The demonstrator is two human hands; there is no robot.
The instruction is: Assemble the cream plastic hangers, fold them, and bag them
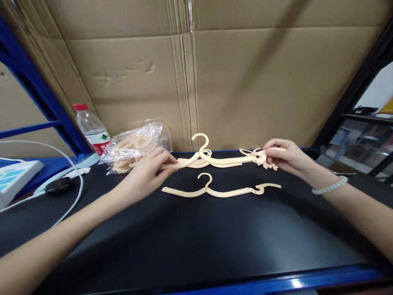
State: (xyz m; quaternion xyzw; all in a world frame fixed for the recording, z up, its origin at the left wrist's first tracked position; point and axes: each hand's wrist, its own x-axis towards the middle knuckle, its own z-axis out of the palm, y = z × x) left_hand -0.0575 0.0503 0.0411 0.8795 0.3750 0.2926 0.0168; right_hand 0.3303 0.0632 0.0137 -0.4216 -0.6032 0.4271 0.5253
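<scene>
A beige hanger (221, 161) is raised over the back of the black table, its hook upward. My left hand (156, 166) pinches its left end. At its right end, my right hand (281, 155) has its fingers closed on a beige end piece. More beige hanger parts (196, 164) lie behind it, partly hidden. Nearer to me, a second hanger (227, 193) lies flat on the table (215, 241), with a curved piece (264, 188) at its right end; neither hand touches it.
Clear plastic bags of beige parts (138, 143) and a red-capped bottle (92, 129) stand at the back left. White cables (80, 180), a black round object (58, 185) and a white-and-blue box (18, 180) are at the far left. Cardboard (260, 82) rises behind the table.
</scene>
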